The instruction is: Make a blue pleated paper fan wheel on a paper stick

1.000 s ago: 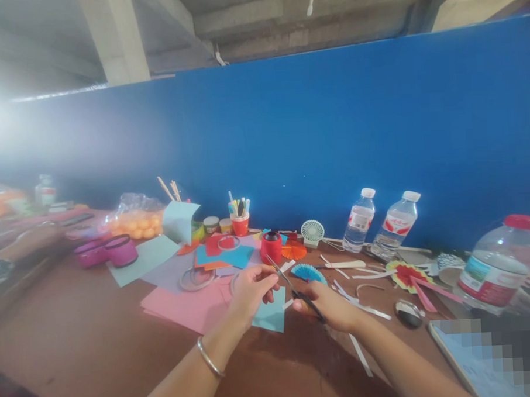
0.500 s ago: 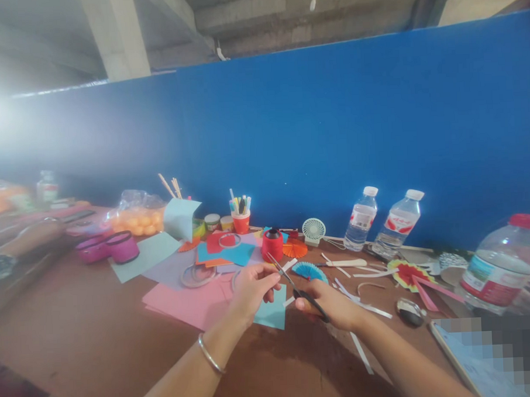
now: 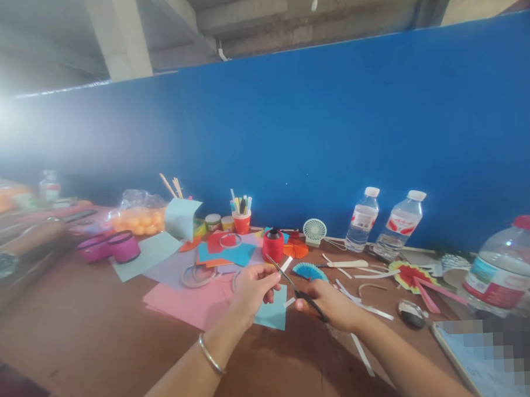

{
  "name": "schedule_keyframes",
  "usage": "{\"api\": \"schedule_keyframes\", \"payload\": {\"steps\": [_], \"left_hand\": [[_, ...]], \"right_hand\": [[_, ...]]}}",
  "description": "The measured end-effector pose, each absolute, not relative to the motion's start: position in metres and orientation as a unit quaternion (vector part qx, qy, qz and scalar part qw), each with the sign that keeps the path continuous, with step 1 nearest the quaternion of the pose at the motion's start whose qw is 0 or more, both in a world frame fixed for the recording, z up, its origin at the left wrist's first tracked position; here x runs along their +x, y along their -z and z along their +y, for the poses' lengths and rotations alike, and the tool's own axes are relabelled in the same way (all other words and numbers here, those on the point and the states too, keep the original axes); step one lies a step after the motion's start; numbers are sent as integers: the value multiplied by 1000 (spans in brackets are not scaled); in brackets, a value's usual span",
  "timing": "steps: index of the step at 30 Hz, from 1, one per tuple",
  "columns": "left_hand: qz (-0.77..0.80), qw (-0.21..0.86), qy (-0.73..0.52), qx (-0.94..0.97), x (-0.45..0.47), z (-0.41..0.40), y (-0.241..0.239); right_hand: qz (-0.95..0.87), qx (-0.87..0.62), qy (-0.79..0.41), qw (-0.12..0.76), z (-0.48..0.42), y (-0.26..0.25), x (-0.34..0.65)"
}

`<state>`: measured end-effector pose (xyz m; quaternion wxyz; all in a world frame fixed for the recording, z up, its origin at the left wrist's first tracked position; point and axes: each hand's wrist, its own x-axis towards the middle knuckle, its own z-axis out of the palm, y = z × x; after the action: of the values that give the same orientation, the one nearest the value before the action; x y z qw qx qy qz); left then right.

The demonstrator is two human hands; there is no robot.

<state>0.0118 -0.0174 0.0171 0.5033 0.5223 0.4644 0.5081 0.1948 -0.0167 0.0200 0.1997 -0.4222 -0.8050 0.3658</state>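
My right hand (image 3: 329, 306) is wrapped round the dark handles of a pair of scissors (image 3: 312, 304), whose blades point away and to the left. Left of the blades, my left hand (image 3: 258, 291) is pinched, with its fingertips close against them. A short white strip (image 3: 286, 264) sticks out past those fingertips beside the blades; its held end is hidden by the fingers. Under my left hand lie light blue paper (image 3: 272, 315) and pink paper sheets (image 3: 181, 301). Just beyond the blade tips stands a red spool (image 3: 273, 245).
A blue folded paper fan (image 3: 310, 272), white strips (image 3: 363, 355), a small handheld fan (image 3: 314, 230) and two water bottles (image 3: 361, 217) (image 3: 398, 225) lie or stand beyond and right. A large bottle (image 3: 492, 276) and a phone (image 3: 456, 354) are far right. Another person's arm (image 3: 33, 238) is at left.
The white strip now shows beside the scissor blades, where it was not visible before. The blades look closer together. Both hands stay in nearly the same place.
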Motion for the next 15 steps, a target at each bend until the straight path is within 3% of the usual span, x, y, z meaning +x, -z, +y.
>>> {"api": "schedule_keyframes", "payload": {"steps": [4,8,13,15], "left_hand": [[444,523,-525,504,12,-18,-17],[421,558,-540,469,13,-17,-15],[420,530,-585,448,11,-11,-9],[419,531,-587,445,11,-9,-8]], "right_hand": [[-768,-460,-367,253,-12,-17,192],[-723,-602,-214,264,4,-18,210],[-681,-716,10,152,25,-21,258],[-670,-736,13,97,30,-18,276]]}}
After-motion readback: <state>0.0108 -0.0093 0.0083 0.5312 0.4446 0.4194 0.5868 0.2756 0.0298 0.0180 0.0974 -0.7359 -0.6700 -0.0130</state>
